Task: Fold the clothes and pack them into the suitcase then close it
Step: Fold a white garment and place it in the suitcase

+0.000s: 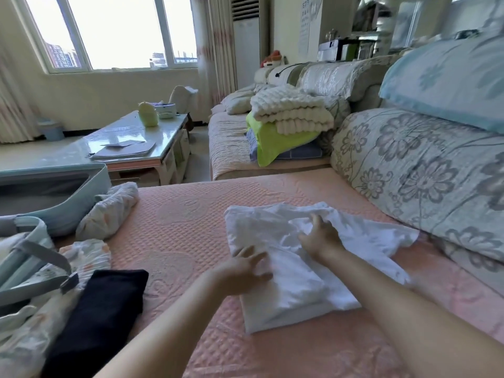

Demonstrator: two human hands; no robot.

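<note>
A white garment (275,227) lies partly folded on the pink quilted sofa seat (177,227). My left hand (245,268) presses on its near left fold with fingers spread. My right hand (320,236) pinches a bunched part of the cloth near its middle. An open light-blue suitcase (81,186) stands at the left, its near half (32,241) holding grey straps. A folded black garment (101,315) lies beside it on a floral printed cloth (90,255). A rolled floral garment (109,211) rests against the suitcase.
Floral back cushions (422,181) rise along the right. Stacked blankets and pillows (289,118) sit on the far sofa seat. A glass-topped coffee table (131,143) with papers and a yellow pot stands beyond the suitcase.
</note>
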